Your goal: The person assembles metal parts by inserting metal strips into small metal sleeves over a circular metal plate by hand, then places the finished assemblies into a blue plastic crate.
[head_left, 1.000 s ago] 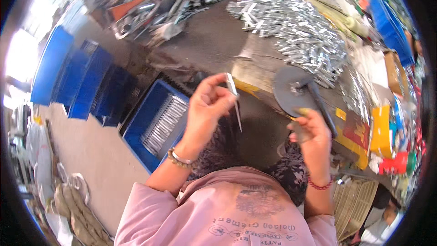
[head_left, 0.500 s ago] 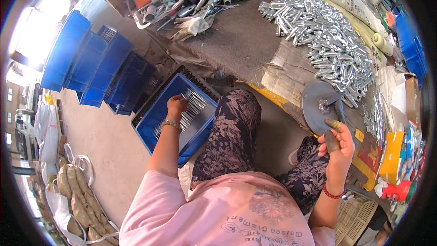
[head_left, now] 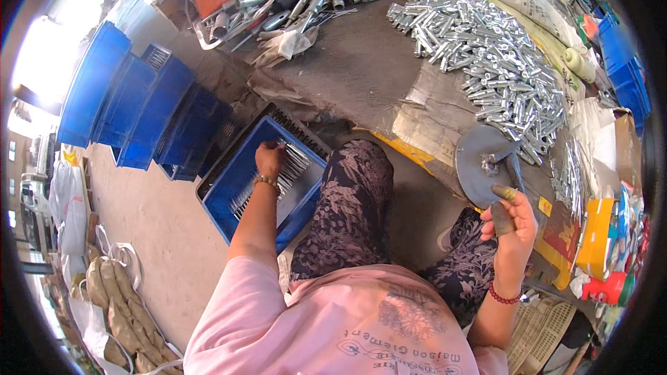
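While the left hand (head_left: pixel 269 158) reaches down into the blue crate (head_left: pixel 240 167) on the floor, its fingers rest on the thin metal rods (head_left: pixel 281 173) there; whether they grip cannot be told. Right of the crate, the right hand (head_left: pixel 513 221) clasps a dark tool handle (head_left: pixel 501 215) beside the round grey disc (head_left: pixel 483 163) at the table (head_left: pixel 361 62) edge.

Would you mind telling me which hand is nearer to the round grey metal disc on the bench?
The right hand is nearer, just below the disc, gripping a handle beside it. The left hand is far to the left, down in the blue crate.
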A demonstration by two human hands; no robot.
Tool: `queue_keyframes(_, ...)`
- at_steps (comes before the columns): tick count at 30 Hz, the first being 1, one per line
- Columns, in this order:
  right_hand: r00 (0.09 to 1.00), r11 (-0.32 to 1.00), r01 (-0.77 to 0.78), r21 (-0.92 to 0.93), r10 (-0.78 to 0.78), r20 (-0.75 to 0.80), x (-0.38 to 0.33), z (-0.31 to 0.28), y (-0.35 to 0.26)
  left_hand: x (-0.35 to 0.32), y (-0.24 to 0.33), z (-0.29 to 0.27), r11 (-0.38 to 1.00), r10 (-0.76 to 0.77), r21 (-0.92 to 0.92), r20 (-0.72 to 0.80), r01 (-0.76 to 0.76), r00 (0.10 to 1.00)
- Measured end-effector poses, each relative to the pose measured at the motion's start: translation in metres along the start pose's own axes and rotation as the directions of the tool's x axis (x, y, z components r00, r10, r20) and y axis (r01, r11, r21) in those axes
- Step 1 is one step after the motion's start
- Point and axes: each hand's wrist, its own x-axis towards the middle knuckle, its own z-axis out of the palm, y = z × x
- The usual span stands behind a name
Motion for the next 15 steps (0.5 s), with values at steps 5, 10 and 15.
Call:
queue_keyframes(5,0.998,0.998,-0.067,0.015,0.066,0.023,0.0,0.004,-0.005,-0.016,0.016,0.0,0.953,0.295,0.123,-0.154,-0.278,0.943)
queue_keyframes(10,0.994,0.997,-0.068,0.04,0.065,0.092,0.002,0.006,-0.01,-0.065,0.155,-0.024,0.777,0.493,-0.214,-0.376,-0.592,0.784)
queue_keyframes(15,0.991,0.995,-0.064,0.077,0.054,0.126,0.0,0.006,-0.011,-0.184,0.321,0.008,0.443,0.894,-0.052,-0.054,-0.895,0.445)
